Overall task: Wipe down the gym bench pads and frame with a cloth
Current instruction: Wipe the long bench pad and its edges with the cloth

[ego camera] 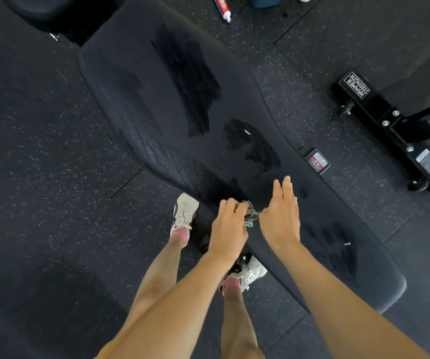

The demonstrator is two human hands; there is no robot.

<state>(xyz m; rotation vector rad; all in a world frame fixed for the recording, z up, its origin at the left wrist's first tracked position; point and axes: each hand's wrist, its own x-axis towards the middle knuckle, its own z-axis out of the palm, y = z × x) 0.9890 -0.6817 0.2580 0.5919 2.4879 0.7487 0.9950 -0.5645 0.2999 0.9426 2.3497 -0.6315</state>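
Visibly, wet streaks (188,81) darken the bench pad (131,94) near the bunched cloth (250,215).

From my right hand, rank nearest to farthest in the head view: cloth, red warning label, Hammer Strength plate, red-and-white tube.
1. cloth, just left of the right hand.
2. red warning label, by the bench pad's far edge.
3. Hammer Strength plate, upper right.
4. red-and-white tube, top edge.

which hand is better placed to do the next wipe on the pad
Left. The left hand grips the cloth at the near edge of the bench pad, while the right hand is open beside it with straight fingers.
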